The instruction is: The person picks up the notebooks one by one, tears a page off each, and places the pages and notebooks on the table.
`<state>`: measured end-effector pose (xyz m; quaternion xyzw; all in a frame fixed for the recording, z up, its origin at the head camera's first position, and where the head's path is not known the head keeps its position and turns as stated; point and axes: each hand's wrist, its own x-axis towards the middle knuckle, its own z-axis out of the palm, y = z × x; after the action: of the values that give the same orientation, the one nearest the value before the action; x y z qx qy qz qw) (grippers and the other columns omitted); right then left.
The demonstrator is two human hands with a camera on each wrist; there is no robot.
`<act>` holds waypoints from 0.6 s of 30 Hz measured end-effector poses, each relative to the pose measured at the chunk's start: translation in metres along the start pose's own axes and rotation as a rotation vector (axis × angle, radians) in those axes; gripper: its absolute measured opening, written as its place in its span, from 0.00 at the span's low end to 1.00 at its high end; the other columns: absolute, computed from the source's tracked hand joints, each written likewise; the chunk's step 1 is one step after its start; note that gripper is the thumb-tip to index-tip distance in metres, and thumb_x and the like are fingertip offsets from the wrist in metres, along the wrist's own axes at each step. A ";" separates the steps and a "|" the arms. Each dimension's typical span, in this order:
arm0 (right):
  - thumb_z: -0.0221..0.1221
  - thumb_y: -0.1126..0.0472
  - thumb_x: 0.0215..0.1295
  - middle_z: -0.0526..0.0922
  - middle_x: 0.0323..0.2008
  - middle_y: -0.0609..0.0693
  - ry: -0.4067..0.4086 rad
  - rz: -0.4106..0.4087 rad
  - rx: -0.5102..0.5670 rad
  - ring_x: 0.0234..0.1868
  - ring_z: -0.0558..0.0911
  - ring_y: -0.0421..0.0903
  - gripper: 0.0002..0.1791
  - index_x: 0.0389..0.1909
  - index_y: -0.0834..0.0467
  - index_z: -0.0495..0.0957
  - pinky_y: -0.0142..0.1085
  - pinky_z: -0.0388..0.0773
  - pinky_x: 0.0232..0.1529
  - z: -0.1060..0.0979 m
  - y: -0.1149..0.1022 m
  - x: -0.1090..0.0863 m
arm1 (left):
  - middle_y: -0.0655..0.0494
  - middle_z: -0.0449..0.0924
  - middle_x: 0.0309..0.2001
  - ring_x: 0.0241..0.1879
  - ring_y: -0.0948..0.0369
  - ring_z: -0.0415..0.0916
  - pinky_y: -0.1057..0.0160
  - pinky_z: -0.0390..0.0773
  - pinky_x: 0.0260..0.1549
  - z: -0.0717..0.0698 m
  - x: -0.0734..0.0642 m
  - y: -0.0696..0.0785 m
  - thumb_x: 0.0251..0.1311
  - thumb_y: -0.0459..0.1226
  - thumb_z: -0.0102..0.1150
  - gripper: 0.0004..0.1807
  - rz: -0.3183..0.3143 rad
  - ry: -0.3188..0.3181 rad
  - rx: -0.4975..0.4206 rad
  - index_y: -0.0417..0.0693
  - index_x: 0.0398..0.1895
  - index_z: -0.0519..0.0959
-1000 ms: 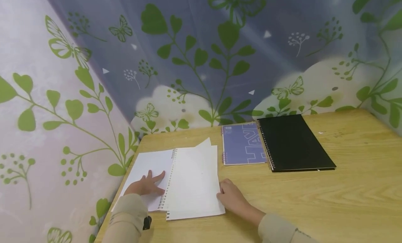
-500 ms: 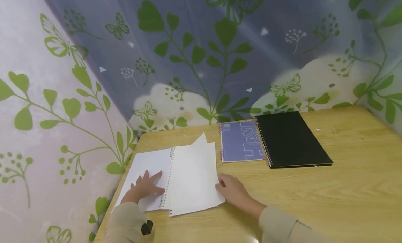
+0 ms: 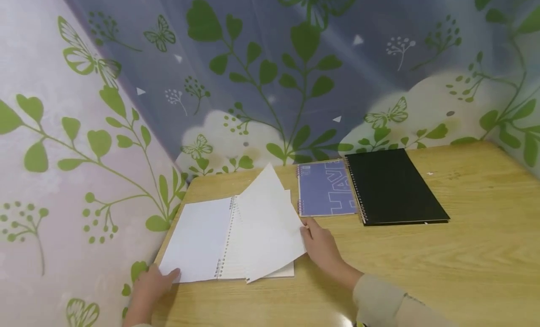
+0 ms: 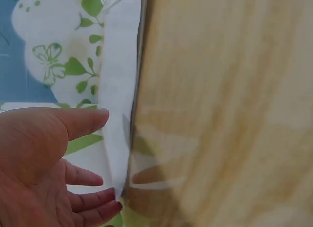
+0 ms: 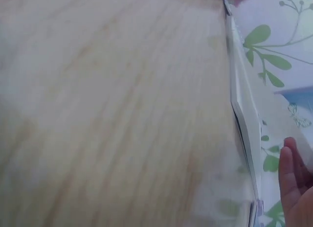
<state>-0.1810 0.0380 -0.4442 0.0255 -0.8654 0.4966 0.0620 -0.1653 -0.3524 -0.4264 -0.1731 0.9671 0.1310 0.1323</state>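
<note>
Three notebooks lie on one wooden surface [image 3: 485, 233]: one open, two closed. The open notebook [image 3: 198, 238] is by the surface's left edge, its blank left half toward that edge. One white sheet [image 3: 270, 228] is turned askew over its right half, one corner jutting toward the surface's far edge. Of the two hands, the right hand [image 3: 322, 245] pinches the sheet by its right edge; the left hand [image 3: 153, 285], by the surface's left edge, has its fingers [image 4: 83, 176] extended and parted at the open notebook's near left corner. The two closed notebooks lie side by side along the far edge: one purple notebook [image 3: 322, 188] and, toward the far right corner, one larger black notebook [image 3: 394, 186].
</note>
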 end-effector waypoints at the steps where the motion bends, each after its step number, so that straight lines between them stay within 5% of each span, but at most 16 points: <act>1: 0.47 0.62 0.68 0.78 0.21 0.51 0.004 0.011 0.021 0.13 0.70 0.40 0.07 0.41 0.58 0.73 0.31 0.69 0.15 -0.004 0.001 0.001 | 0.16 0.60 0.53 0.52 0.26 0.59 0.34 0.65 0.50 0.001 -0.001 -0.002 0.56 0.63 0.47 0.52 0.003 0.008 -0.005 0.17 0.57 0.55; 10: 0.46 0.60 0.70 0.73 0.23 0.53 0.058 0.063 0.093 0.19 0.71 0.42 0.11 0.45 0.60 0.73 0.33 0.75 0.20 -0.056 0.023 0.009 | 0.24 0.71 0.39 0.41 0.32 0.69 0.39 0.73 0.40 0.007 -0.001 -0.009 0.46 0.62 0.59 0.50 -0.063 0.028 -0.034 0.17 0.43 0.65; 14: 0.44 0.58 0.70 0.72 0.26 0.54 0.112 0.073 0.029 0.24 0.70 0.44 0.13 0.47 0.60 0.71 0.34 0.71 0.23 -0.093 0.036 0.016 | 0.25 0.73 0.37 0.40 0.31 0.69 0.38 0.71 0.40 0.013 -0.001 -0.025 0.42 0.63 0.61 0.50 -0.097 0.021 -0.029 0.17 0.41 0.66; 18: 0.41 0.54 0.71 0.75 0.39 0.61 0.165 0.102 -0.006 0.37 0.72 0.51 0.18 0.51 0.62 0.69 0.37 0.68 0.34 -0.136 0.048 0.025 | 0.29 0.72 0.32 0.37 0.36 0.71 0.42 0.73 0.37 0.017 0.000 -0.046 0.37 0.66 0.61 0.53 -0.203 0.007 -0.032 0.18 0.39 0.67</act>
<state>-0.2000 0.1799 -0.4147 -0.0596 -0.8590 0.4970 0.1078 -0.1446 -0.3888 -0.4521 -0.2730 0.9428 0.1319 0.1386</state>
